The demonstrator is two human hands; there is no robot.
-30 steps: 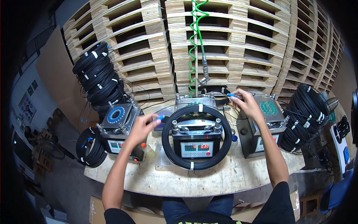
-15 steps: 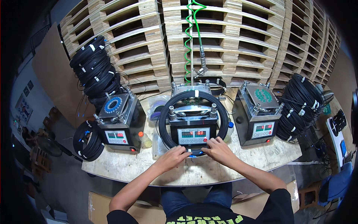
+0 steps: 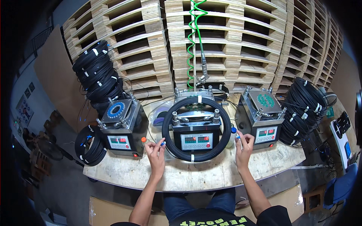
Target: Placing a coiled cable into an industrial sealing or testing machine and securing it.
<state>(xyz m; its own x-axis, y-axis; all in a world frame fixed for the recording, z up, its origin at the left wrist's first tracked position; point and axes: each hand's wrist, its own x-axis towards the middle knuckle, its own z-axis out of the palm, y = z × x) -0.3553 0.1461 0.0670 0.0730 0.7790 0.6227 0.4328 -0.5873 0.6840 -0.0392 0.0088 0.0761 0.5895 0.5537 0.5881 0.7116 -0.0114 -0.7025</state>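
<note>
A coil of black cable [image 3: 226,141], bound with white ties, leans upright against the front of the middle polishing machine [image 3: 177,136]. Left of the coil, my left hand [image 3: 155,155] pinches a small blue cable connector [image 3: 163,144] between thumb and fingertips. On the other side, my right hand [image 3: 244,150] is closed on a second blue connector [image 3: 237,138], held up at about the same height. Just behind my left fingers stands a bottle with an orange cap [image 3: 143,139]. A blue-capped bottle [image 3: 233,130] is beside my right fingertips, partly hidden by the coil.
Similar machines stand at left [image 3: 128,132] and right [image 3: 260,120], each with a round connector plate on top. Stacked cable coils rise at far left [image 3: 100,71] and far right [image 3: 303,109]. A green coiled air hose [image 3: 190,49] hangs before wooden pallets [image 3: 226,22].
My hands have moved apart from the coil's lower front to either side of it, each now holding up a blue connector. The middle machine's display reads differently.
</note>
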